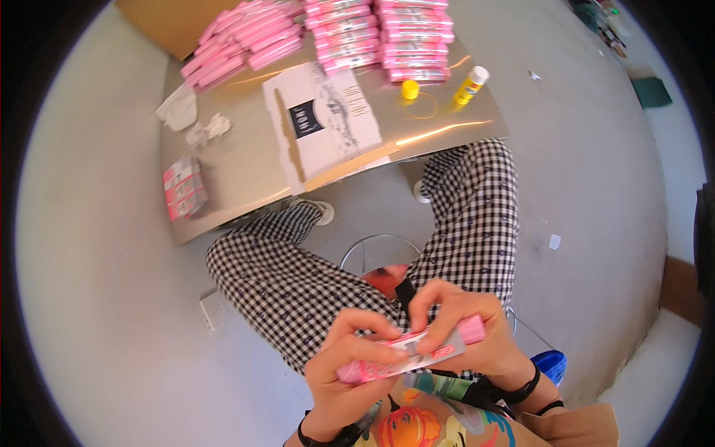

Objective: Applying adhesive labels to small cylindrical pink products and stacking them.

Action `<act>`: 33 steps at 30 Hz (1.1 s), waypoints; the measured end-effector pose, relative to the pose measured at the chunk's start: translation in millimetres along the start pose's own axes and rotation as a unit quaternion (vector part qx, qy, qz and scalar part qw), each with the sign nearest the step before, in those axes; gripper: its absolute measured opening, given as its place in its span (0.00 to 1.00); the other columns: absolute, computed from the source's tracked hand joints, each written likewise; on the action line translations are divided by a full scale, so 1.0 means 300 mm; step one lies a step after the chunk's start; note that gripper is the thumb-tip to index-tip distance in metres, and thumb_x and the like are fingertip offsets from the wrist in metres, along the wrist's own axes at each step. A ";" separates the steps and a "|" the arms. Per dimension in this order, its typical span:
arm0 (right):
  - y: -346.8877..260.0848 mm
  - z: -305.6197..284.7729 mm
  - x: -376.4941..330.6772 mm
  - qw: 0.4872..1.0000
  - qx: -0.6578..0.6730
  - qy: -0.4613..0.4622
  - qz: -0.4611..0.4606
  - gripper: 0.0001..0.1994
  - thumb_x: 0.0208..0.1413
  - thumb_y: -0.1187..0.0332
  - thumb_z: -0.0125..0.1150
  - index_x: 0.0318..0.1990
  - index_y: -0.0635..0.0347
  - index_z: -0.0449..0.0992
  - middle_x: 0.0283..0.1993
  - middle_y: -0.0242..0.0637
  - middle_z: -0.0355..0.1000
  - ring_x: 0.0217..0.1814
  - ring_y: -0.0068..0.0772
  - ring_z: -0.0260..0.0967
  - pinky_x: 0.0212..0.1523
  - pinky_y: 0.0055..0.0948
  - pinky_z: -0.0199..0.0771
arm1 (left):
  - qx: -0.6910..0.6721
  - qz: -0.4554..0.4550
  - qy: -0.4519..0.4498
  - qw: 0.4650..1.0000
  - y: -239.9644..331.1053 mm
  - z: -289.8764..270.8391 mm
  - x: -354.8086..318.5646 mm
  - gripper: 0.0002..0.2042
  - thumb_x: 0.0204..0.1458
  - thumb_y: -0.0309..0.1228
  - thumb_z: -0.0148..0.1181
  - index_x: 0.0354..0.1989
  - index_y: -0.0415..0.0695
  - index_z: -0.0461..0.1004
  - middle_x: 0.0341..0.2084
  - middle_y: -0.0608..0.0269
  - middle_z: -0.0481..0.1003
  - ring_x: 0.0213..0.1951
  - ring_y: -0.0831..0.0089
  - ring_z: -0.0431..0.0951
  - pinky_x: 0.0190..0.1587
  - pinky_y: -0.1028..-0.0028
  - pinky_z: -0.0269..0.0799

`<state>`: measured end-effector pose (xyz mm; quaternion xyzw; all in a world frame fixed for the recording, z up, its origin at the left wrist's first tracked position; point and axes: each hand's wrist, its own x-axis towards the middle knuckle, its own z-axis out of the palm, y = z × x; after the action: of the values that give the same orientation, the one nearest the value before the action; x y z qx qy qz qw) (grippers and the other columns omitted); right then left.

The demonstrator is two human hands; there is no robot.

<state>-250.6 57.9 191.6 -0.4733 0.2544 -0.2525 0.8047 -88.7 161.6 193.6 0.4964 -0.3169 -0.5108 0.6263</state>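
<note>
Both hands hold one slim pink package (387, 360) with a grey and white printed paper sleeve around its middle. It lies slightly tilted in front of my torso, above my lap, with pink ends showing at both sides. The fingers of my left hand (344, 365) wrap round its left part, thumb and forefinger at the sleeve. On the other half, my right hand (465, 320) grips with bent fingers, its thumb pressing near the middle of the sleeve. Part of the package is covered by my fingers.
Stacked pink packages (415, 41) fill the far side of the metal table (238, 171). Nearer are printed cardboard (335, 112), a yellow glue stick (471, 86), its yellow cap (410, 90), crumpled tissue (216, 127) and a grey-pink bundle (185, 188). My checked trouser legs stand at the table's near edge.
</note>
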 end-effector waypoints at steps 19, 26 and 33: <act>0.028 0.037 -0.003 0.987 0.139 0.070 0.043 0.13 0.36 0.81 0.73 0.32 0.61 0.78 0.44 0.39 0.67 0.40 0.20 0.68 0.38 0.19 0.69 | -0.007 0.001 -0.045 0.999 0.011 -0.045 0.029 0.14 0.35 0.15 0.71 0.33 0.40 0.81 0.38 0.53 0.72 0.42 0.68 0.74 0.44 0.75 0.72; -0.001 0.026 -0.006 0.997 0.056 0.020 0.050 0.16 0.32 0.78 0.77 0.33 0.59 0.79 0.44 0.42 0.68 0.47 0.30 0.66 0.49 0.26 0.66 | -0.055 0.009 -0.061 0.997 0.001 -0.057 0.014 0.13 0.39 0.18 0.68 0.36 0.42 0.81 0.41 0.56 0.72 0.43 0.71 0.73 0.45 0.75 0.68; 0.003 0.049 -0.005 0.997 0.036 0.056 0.027 0.17 0.32 0.77 0.76 0.35 0.59 0.79 0.42 0.41 0.69 0.46 0.29 0.66 0.49 0.25 0.66 | -0.050 0.014 -0.060 0.997 -0.005 -0.056 0.021 0.13 0.38 0.17 0.68 0.35 0.41 0.81 0.40 0.56 0.72 0.42 0.72 0.73 0.43 0.77 0.68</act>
<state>-241.8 68.6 197.2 -0.4218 0.3024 -0.2654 0.8125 -72.3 160.5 186.5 0.4281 -0.3353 -0.5460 0.6373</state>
